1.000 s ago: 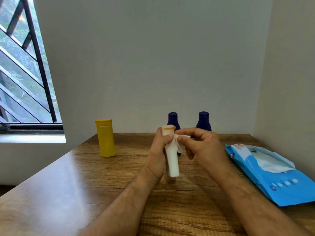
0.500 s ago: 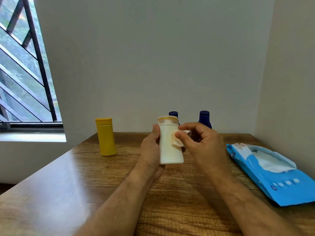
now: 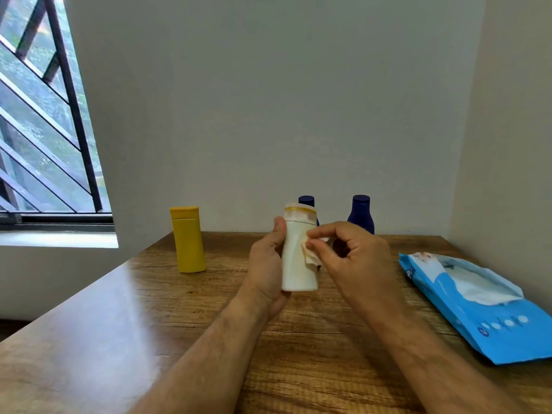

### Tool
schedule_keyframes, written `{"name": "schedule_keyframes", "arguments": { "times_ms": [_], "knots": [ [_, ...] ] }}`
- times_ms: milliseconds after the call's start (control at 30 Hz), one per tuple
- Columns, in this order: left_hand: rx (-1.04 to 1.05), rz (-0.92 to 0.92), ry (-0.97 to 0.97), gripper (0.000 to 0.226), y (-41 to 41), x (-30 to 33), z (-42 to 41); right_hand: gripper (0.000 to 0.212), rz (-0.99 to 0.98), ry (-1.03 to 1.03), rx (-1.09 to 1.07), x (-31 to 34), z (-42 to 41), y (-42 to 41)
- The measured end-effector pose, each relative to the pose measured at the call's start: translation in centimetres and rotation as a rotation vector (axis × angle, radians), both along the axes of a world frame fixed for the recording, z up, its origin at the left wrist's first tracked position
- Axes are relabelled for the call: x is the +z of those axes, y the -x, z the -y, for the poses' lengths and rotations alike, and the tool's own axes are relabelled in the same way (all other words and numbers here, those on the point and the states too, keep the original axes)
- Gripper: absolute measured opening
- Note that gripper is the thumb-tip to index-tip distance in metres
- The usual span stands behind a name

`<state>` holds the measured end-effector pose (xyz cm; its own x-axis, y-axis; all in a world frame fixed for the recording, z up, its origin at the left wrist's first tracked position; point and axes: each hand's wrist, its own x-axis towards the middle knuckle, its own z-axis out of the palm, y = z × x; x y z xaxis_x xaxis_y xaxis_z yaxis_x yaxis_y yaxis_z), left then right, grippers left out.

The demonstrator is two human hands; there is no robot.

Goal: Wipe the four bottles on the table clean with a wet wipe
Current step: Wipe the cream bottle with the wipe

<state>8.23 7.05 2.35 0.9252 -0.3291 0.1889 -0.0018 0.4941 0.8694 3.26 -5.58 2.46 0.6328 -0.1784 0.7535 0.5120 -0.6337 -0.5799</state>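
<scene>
My left hand [image 3: 265, 270] holds a white bottle [image 3: 295, 264] upright above the wooden table [image 3: 119, 339], its broad face toward me. My right hand [image 3: 355, 258] pinches a small folded wet wipe [image 3: 310, 255] against the bottle's right side. A yellow bottle [image 3: 188, 239] stands at the back left. Two dark blue bottles stand by the far wall: one [image 3: 306, 201] is mostly hidden behind the white bottle, the other [image 3: 360, 213] shows above my right hand.
An open blue wet-wipe pack [image 3: 478, 306] lies on the table at the right, near the side wall. A barred window [image 3: 44, 130] is at the left. The table's left edge runs diagonally toward me.
The white bottle turned in my left hand from its narrow side to its broad face. My right hand with the wipe slid a little down its right side.
</scene>
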Motion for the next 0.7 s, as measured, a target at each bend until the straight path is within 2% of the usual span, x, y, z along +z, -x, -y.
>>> {"name": "schedule_keyframes", "arguments": {
  "times_ms": [167, 300, 433, 567, 700],
  "knots": [
    [-0.032, -0.028, 0.003, 0.059, 0.2, 0.0, 0.0, 0.014, 0.054, 0.064, 0.014, 0.1, 0.0, 0.1],
    [0.012, -0.105, 0.186, 0.068, -0.4, 0.3, -0.4, 0.016, -0.036, 0.147, 0.114, -0.1, -0.5, 0.1],
    [0.024, -0.206, 0.339, 0.078, -1.7, 0.0, -0.8, 0.022, -0.06, 0.252, 0.093, -0.4, -0.6, -0.1],
    [0.02, -0.246, 0.353, 0.076, -1.4, 0.2, -0.7, 0.034, -0.051, 0.319, 0.095, -0.5, -0.5, 0.1],
    [0.039, -0.213, 0.304, 0.073, -1.1, 0.4, -0.7, 0.031, -0.06, 0.328, 0.069, -0.3, -0.6, 0.2]
  ]
}}
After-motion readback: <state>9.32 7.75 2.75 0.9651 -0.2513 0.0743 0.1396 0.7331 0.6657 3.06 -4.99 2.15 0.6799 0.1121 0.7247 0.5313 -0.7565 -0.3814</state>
